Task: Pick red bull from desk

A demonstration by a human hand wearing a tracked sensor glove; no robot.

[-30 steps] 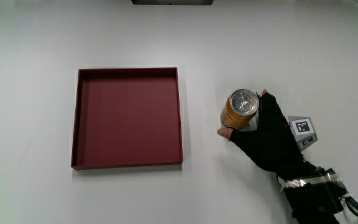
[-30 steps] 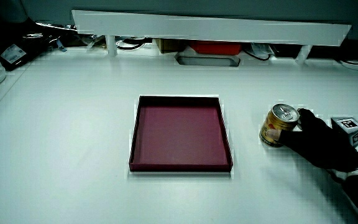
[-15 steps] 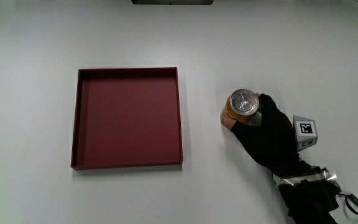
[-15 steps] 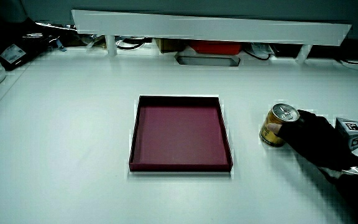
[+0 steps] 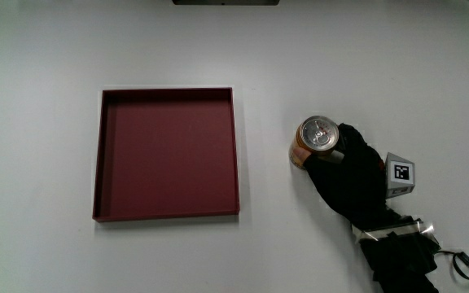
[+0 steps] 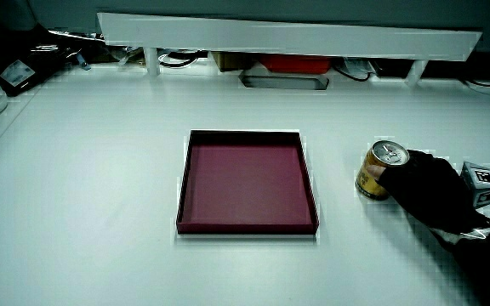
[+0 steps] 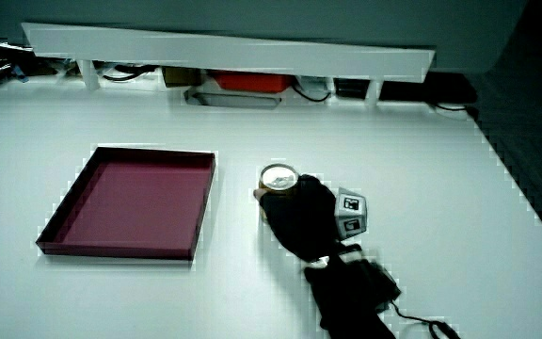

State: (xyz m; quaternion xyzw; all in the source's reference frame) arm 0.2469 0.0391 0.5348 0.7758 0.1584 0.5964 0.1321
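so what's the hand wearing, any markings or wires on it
The hand wears a black glove. On its back sits a small pale cube with a black-and-white square pattern on its faces. A pale band wraps the wrist, the forearm is covered in black, and a thin dark cable trails from the forearm.

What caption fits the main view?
The hand grips an upright can on the table beside an empty red tray.
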